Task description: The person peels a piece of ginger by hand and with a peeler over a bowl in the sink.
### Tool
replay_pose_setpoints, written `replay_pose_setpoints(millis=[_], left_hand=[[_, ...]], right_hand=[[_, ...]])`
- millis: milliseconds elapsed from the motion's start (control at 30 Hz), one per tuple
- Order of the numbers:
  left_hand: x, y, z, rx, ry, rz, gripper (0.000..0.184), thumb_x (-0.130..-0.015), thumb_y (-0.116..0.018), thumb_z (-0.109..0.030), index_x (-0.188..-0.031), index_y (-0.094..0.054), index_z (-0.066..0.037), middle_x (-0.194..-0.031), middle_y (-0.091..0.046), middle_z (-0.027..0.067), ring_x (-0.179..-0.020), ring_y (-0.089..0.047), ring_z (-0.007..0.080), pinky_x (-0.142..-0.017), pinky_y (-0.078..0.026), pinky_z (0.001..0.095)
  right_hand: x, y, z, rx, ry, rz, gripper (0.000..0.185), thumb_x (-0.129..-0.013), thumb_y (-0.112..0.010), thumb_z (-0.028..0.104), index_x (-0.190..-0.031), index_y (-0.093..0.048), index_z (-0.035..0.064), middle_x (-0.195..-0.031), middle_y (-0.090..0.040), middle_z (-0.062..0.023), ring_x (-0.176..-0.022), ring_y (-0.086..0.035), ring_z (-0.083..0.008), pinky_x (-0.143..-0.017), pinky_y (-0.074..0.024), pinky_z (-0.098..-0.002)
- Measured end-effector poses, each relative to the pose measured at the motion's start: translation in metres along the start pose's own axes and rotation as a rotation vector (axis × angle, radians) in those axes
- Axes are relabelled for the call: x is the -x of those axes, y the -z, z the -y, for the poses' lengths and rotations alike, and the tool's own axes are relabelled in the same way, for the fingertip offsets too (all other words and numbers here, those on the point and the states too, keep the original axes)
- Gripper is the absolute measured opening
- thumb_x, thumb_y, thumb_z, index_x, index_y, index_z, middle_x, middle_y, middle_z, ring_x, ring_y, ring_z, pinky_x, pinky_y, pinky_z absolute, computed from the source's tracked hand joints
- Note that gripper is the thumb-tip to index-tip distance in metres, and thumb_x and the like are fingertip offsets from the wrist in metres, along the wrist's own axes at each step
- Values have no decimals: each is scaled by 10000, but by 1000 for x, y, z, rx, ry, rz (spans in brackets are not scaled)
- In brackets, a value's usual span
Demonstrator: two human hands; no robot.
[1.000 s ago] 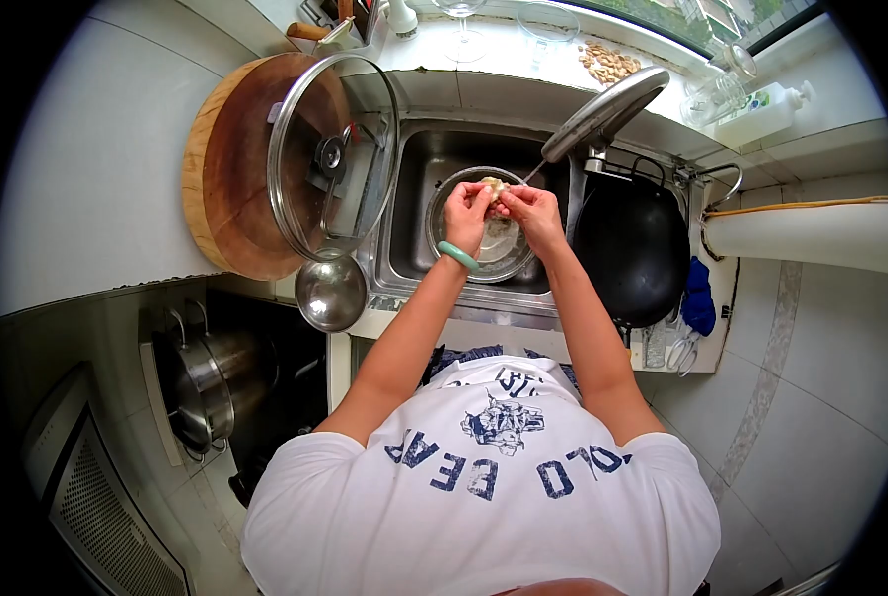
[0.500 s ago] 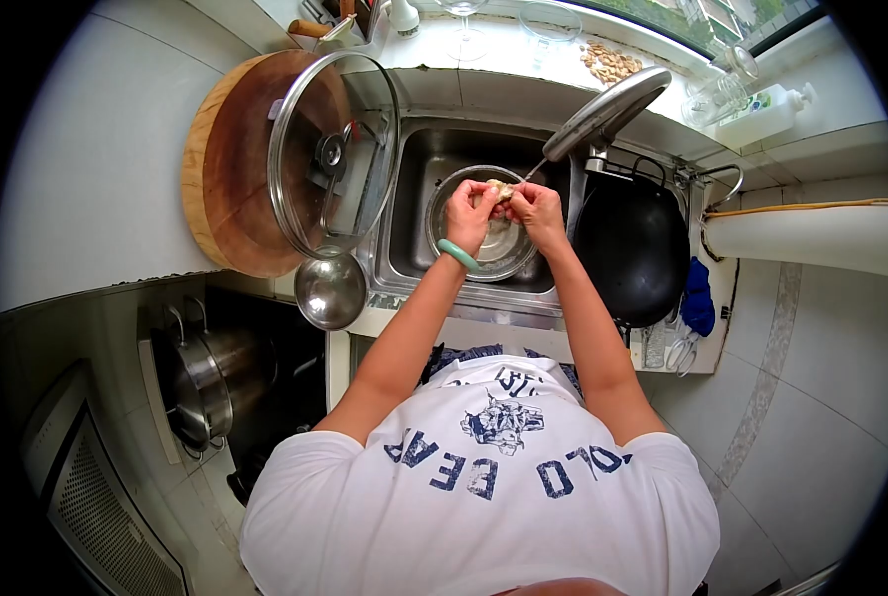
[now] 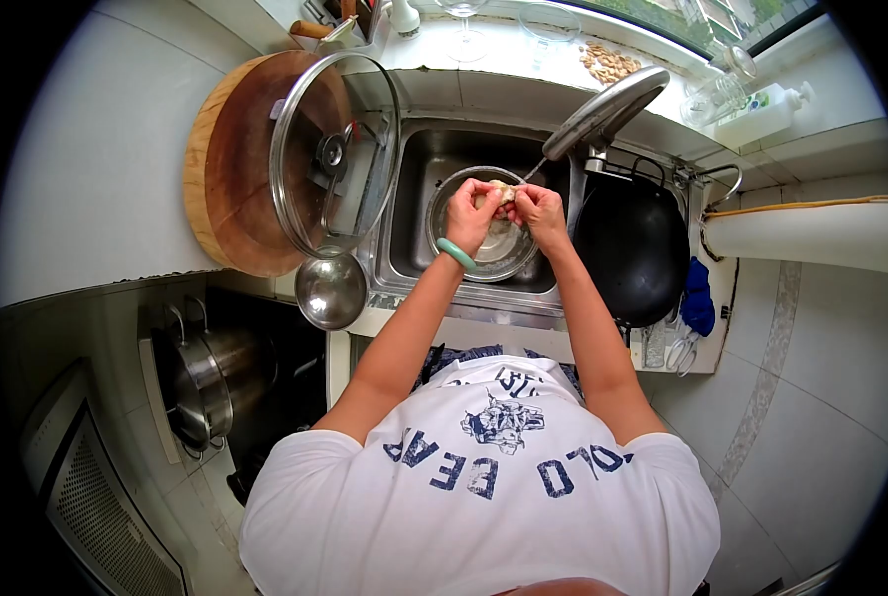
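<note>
Both of my hands meet above a round metal bowl [image 3: 504, 260] in the sink [image 3: 412, 164]. My left hand [image 3: 469, 217], with a pale green bangle at the wrist, pinches a small, lumpy, pale yellowish piece of food [image 3: 505, 192]; its exact kind is unclear. From the other side, the fingers of my right hand [image 3: 541, 213] are closed on the same piece. A thin stream of water [image 3: 535, 169] falls from the faucet [image 3: 608, 111] close to my right fingertips. Water seems to lie in the bowl, partly hidden under my hands.
A black wok [image 3: 633, 253] stands right of the sink. To the left, a glass lid [image 3: 281, 174] leans before a thick wooden board [image 3: 206, 174], above a shiny metal bowl [image 3: 331, 291]. The windowsill holds glassware, peanut-like pieces [image 3: 608, 63] and a pump bottle [image 3: 765, 116].
The piece of food has turned slightly between my fingers and shows more of its pale side. My hands stay almost in the same place, and the water still runs.
</note>
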State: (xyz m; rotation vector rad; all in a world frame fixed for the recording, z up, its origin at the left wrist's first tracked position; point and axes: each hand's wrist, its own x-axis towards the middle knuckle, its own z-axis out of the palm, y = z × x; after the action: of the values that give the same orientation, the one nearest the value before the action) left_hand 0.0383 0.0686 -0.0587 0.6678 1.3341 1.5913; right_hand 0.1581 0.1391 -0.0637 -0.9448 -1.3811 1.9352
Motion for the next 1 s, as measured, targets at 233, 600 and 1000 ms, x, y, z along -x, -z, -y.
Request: replay_pose_setpoints(millis=[233, 600, 1000], left_hand=[[0, 3, 0, -21, 1, -6, 113, -853, -570, -85, -914, -532, 1, -800, -606, 58, -649, -559, 81, -599, -480, 201], [2, 2, 2, -19, -26, -25, 113, -848, -582, -93, -901, -532, -5, -786, -603, 47, -631, -546, 71, -577, -467, 195], [2, -2, 4, -7, -11, -55, 117, -848, -591, -110, -886, -526, -22, -805, -614, 49, -633, -547, 70, -574, -464, 194]], right_hand=[[1, -2, -5, 32, 46, 49, 153, -877, -489, 94, -877, -587, -23, -696, -599, -31, -550, -512, -51, -494, -394, -169], [4, -6, -1, -56, 31, 39, 88, -819, -556, 54, -834, -599, -21, -710, -606, -28, -557, -520, -47, -491, -403, -177], [3, -4, -4, -163, 22, 34, 95, -777, -578, 47, -833, -604, -26, -690, -599, -13, -572, -520, -38, -503, -404, -179]])
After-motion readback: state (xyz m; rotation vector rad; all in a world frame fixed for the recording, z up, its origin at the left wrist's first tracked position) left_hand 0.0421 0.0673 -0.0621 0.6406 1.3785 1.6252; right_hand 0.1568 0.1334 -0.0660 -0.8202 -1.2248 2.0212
